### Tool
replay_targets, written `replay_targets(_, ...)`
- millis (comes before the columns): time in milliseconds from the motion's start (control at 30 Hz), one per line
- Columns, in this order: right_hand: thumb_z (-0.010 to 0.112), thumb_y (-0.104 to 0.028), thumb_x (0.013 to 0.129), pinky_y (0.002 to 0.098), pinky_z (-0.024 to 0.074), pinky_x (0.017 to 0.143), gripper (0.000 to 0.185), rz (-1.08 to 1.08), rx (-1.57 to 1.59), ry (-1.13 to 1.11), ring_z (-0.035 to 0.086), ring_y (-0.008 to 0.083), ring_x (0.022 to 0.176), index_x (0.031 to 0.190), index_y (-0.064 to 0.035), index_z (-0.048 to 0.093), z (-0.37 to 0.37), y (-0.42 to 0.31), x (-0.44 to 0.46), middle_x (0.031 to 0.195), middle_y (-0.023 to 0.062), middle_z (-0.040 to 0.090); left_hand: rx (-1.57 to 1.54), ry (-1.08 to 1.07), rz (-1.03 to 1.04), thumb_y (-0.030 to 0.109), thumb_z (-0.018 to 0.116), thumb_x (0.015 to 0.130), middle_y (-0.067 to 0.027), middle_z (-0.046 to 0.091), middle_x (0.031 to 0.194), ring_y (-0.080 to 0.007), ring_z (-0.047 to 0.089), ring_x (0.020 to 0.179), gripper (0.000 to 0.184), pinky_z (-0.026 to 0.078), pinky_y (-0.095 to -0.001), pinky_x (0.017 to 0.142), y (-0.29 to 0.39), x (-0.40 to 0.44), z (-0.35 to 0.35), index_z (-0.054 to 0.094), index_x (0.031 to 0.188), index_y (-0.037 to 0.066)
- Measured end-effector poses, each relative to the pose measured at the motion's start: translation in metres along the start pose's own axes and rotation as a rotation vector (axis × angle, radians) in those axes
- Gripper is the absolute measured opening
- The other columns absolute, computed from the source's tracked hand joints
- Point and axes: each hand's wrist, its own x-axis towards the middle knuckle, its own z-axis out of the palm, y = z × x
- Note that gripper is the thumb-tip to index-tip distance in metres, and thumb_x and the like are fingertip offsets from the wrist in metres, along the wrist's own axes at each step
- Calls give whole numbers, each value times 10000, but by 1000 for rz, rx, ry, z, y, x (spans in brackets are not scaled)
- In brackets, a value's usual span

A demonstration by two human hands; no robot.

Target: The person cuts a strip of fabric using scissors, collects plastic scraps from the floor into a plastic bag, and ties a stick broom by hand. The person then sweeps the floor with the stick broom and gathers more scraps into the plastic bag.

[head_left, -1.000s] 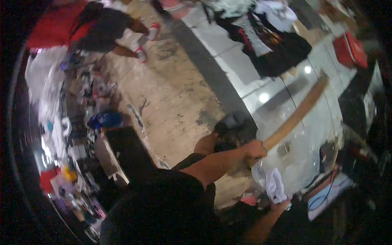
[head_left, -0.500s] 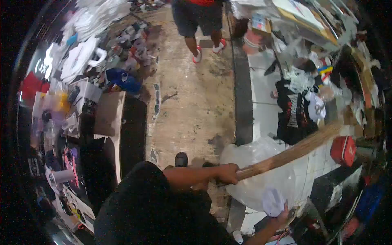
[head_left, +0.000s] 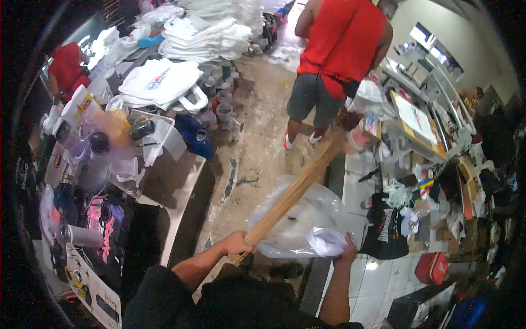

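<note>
One long, brown, wood-like piece (head_left: 296, 200) is clenched in the left hand (head_left: 235, 243) and slanted across a translucent plastic bag (head_left: 327, 207); at the bag's edge, a crumpled white cloth (head_left: 327, 242) is grasped by the right hand (head_left: 348, 251).

Cannot make out the blurred far end of the wooden plank (head_left: 293, 197), nor trace the near end past the left hand (head_left: 235, 243) and into the dark clothing (head_left: 241, 299). Can see the right hand (head_left: 347, 251) only partly beside the white cloth (head_left: 327, 242), and cannot read the small print on the white bag (head_left: 160, 82). Loses the head of the person in red (head_left: 342, 41) beyond the top edge.
</note>
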Motion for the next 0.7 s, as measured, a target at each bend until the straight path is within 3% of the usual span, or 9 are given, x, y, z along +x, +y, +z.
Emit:
replay_targets(100,475,-176,856,405,488,786,405,42,-12,-96,593,289,871,1217,5,447,79,8,5,1006,142,569,-62,61,-35,272,714,616,-140,652,834,-194,626,757,456,491,-328,720,-2,-39,-44,623,945,-32)
replay_targets(167,489,-180,839,392,496,773,367,74,51,-228,602,275,859,1147,20,490,127,17,-3,981,146,582,-191,107,-267,252,716,626,-120,655,818,-186,625,708,419,492,-327,690,-15,-59,-64,630,927,-27)
replay_targets(200,489,-180,839,392,496,773,367,84,47,-235,602,275,859,1147,20,490,144,28,5,981,146,582,-196,116,-275,252,716,626,-120,655,818,-186,625,708,419,492,-327,690,-24,-68,-75,630,927,-27)
replay_targets(267,497,-182,835,399,502,763,336,-11,-70,-339,610,287,847,1095,30,514,161,63,37,982,151,593,-68,166,-420,255,717,632,-120,654,780,-179,619,669,406,491,-326,668,-41,-85,-85,635,907,-32)
replay_targets(333,495,-174,833,401,502,768,335,275,-50,-281,612,305,848,1092,38,516,191,88,63,992,156,597,-134,201,-426,271,716,634,-126,655,775,-190,625,679,410,490,-327,670,-31,-110,-93,638,899,-31)
replay_targets(433,503,-164,829,405,500,757,328,228,-135,-308,608,309,843,1082,45,524,224,143,119,973,165,599,-99,285,-452,298,716,634,-137,659,780,-214,634,703,422,488,-328,680,-30,-117,-105,643,895,-25)
replay_targets(500,595,-108,760,359,483,733,341,247,-206,-279,613,279,780,1061,47,552,240,181,169,985,162,604,-33,333,-537,319,717,632,-142,663,817,-247,638,753,436,483,-331,712,-32,-119,-106,646,904,-15)
replay_targets(600,615,-97,727,349,474,722,367,136,-345,-305,608,272,796,1060,45,553,294,168,173,984,154,606,-171,407,-540,345,719,618,-156,661,817,-262,641,767,470,484,-342,716,-47,-104,-104,647,907,-19)
replay_targets(700,515,-105,807,411,503,671,236,242,-259,-292,615,291,766,980,50,555,342,179,207,875,143,602,-65,450,-634,372,718,602,-182,653,797,-290,641,751,492,486,-364,692,-16,-77,-119,647,885,-24)
